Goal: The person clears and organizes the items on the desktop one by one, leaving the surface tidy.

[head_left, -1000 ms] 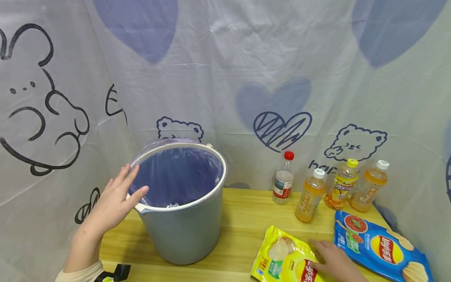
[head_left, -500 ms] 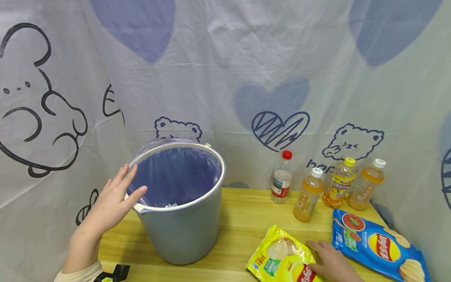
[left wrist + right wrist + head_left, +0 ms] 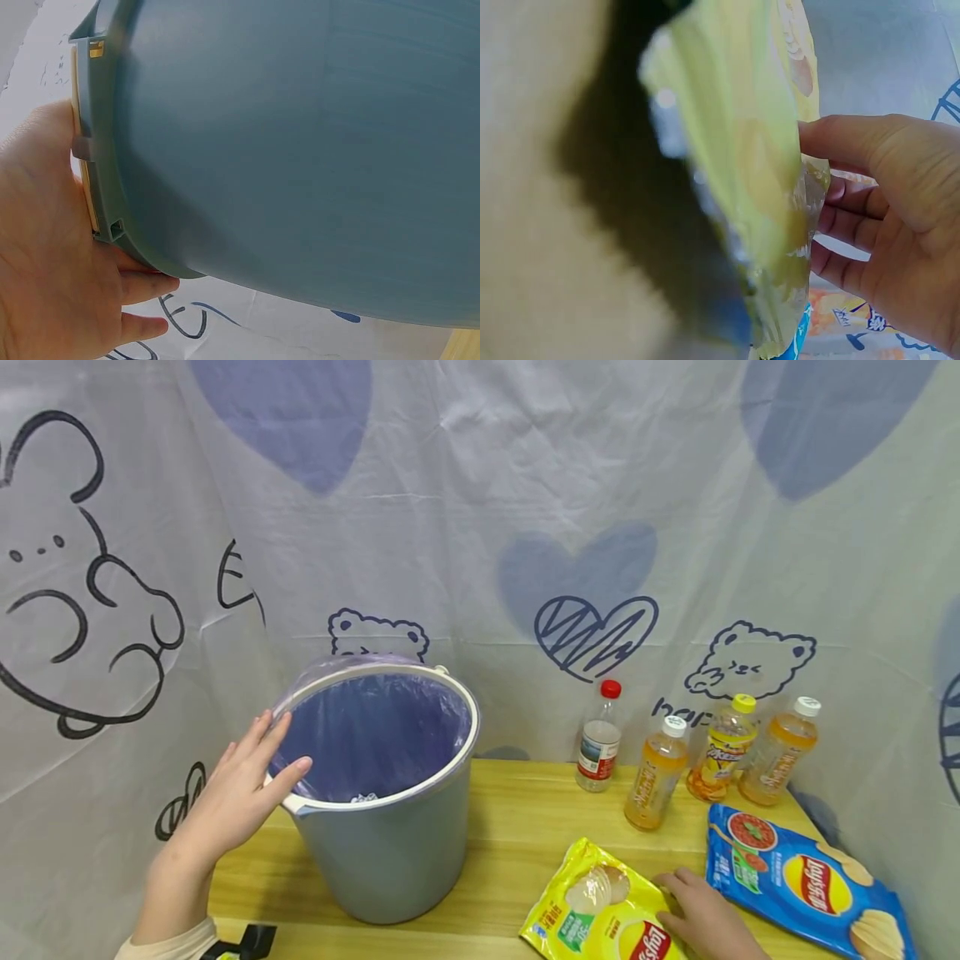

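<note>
In the head view my left hand [image 3: 237,793] rests on the left part of the white rim [image 3: 468,747] of a grey bin [image 3: 390,868] lined with a thin purple bag [image 3: 375,727]. Its fingers are fairly straight, with the thumb over the opening. My right hand [image 3: 708,914] pinches the right edge of a yellow bag of potato chips [image 3: 592,927]. In the right wrist view the thumb [image 3: 844,142] presses one side of that bag, while the other fingers lie behind its edge. A blue bag of potato chips [image 3: 780,881] lies to the right.
Behind the chip bags stand a red-capped bottle [image 3: 600,739] and several bottles of orange drink, one [image 3: 656,777] nearest the front. All are on a wooden table [image 3: 517,810]. A printed cloth [image 3: 465,527] hangs behind. Crumpled white waste [image 3: 365,797] shows inside the bin.
The yellow chip bag has shifted slightly left, with my right hand staying at its edge. The view has turned a little. My left hand stays at the bin's rim.
</note>
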A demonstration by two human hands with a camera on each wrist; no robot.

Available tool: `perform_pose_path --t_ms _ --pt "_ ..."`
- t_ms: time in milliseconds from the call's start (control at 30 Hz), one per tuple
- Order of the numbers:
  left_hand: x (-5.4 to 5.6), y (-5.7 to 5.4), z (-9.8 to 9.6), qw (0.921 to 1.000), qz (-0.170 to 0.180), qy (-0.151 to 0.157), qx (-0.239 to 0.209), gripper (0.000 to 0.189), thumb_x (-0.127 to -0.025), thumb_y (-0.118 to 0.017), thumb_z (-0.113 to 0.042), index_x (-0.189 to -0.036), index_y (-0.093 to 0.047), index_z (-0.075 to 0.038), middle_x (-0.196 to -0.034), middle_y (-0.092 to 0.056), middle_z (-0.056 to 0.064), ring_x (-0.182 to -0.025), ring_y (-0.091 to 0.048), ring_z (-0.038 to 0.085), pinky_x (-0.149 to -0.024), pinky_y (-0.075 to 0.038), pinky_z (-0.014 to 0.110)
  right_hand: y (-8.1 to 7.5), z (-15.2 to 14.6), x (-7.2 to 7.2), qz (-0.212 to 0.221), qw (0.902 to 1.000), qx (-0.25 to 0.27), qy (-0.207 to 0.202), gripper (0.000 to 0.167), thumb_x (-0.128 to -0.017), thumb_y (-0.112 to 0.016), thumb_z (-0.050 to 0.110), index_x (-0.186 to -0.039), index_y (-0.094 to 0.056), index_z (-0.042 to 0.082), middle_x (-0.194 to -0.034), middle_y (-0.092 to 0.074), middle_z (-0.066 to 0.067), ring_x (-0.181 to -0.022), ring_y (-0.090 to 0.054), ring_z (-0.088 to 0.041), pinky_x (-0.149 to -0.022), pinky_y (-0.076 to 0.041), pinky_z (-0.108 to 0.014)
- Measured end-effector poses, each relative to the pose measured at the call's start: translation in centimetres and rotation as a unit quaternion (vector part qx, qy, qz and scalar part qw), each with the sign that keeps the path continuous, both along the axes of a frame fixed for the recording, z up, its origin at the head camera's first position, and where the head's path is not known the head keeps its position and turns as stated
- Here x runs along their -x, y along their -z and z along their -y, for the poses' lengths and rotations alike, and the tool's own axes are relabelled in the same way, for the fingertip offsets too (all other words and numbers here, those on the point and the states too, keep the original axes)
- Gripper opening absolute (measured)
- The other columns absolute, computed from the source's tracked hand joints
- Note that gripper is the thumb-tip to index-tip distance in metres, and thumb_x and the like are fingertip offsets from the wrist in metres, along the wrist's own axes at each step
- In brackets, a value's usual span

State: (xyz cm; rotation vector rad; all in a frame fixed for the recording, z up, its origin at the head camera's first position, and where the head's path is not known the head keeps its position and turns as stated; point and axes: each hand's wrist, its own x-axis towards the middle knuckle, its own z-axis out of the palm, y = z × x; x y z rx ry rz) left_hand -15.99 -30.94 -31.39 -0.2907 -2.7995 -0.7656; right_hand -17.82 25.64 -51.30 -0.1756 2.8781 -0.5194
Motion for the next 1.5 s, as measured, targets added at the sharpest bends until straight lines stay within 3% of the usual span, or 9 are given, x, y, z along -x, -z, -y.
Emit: perform_pose_path --t_ms 200,467,800,1033,1300,1500 --pt "0.1 0.2 0.0 1.0 -0.001 -0.001 -0.001 0.074 -0.101 -0.044 -0.045 -0.156 -0.016 -0.006 -0.162 -0.001 0.025 -0.15 -0.003 0.045 -0.118 0.004 0.065 -0.4 0.2 -0.1 -0.003 0.9997 0.021 0.008 0.027 -0.082 -0.076 0.019 -0.107 -0.067 0.015 -0.09 -0.056 0.004 -0.077 -0.05 -0.012 -0.07 -0.048 -0.033" --pt "0.0 0.1 0.0 1.0 -0.004 -0.001 -0.004 0.073 -0.101 -0.045 -0.045 -0.156 -0.016 -0.006 -0.162 -0.002 0.026 -0.15 -0.004 0.045 -0.118 0.003 0.065 -1.1 0.6 -0.2 -0.008 0.9988 0.043 0.023 0.024 -0.088 -0.071 0.019 -0.112 -0.067 0.02 -0.091 -0.056 0.005 -0.077 -0.05 -0.011 -0.07 -0.048 -0.03" --pt "0.0 0.1 0.0 1.0 -0.002 0.0 -0.003 0.073 -0.101 -0.045 -0.045 -0.157 -0.016 -0.007 -0.162 -0.001 0.025 -0.15 -0.004 0.045 -0.118 0.002 0.066 -2.5 1.1 -0.4 -0.11 0.9936 0.022 -0.013 0.021 -0.089 -0.069 0.018 -0.109 -0.066 0.024 -0.089 -0.052 0.01 -0.074 -0.046 -0.002 -0.065 -0.045 -0.023" --pt "-0.1 0.0 -0.1 1.0 0.0 -0.001 -0.006 0.073 -0.101 -0.044 -0.045 -0.157 -0.015 -0.007 -0.162 0.0 0.024 -0.15 -0.002 0.044 -0.118 0.004 0.065 -3.5 1.3 0.1 -0.211 0.9767 -0.01 -0.038 0.018 -0.085 -0.074 0.019 -0.102 -0.069 0.024 -0.085 -0.054 0.013 -0.075 -0.049 -0.002 -0.064 -0.041 -0.024" --pt "0.0 0.2 -0.1 1.0 -0.001 -0.001 -0.007 0.073 -0.101 -0.044 -0.045 -0.157 -0.015 -0.007 -0.162 0.0 0.024 -0.15 -0.004 0.045 -0.119 0.005 0.064 -5.1 1.8 0.4 -0.239 0.9702 -0.008 -0.038 0.017 -0.085 -0.074 0.017 -0.1 -0.07 0.024 -0.085 -0.055 0.011 -0.076 -0.047 -0.005 -0.066 -0.039 -0.027" --pt "-0.2 0.0 -0.1 1.0 -0.003 -0.003 -0.005 0.074 -0.101 -0.045 -0.045 -0.156 -0.016 -0.007 -0.162 -0.001 0.024 -0.15 -0.005 0.046 -0.118 0.004 0.064 -5.9 2.1 0.6 -0.283 0.9579 -0.003 -0.051 0.017 -0.085 -0.074 0.015 -0.099 -0.07 0.022 -0.086 -0.056 0.01 -0.079 -0.05 -0.007 -0.069 -0.043 -0.031"
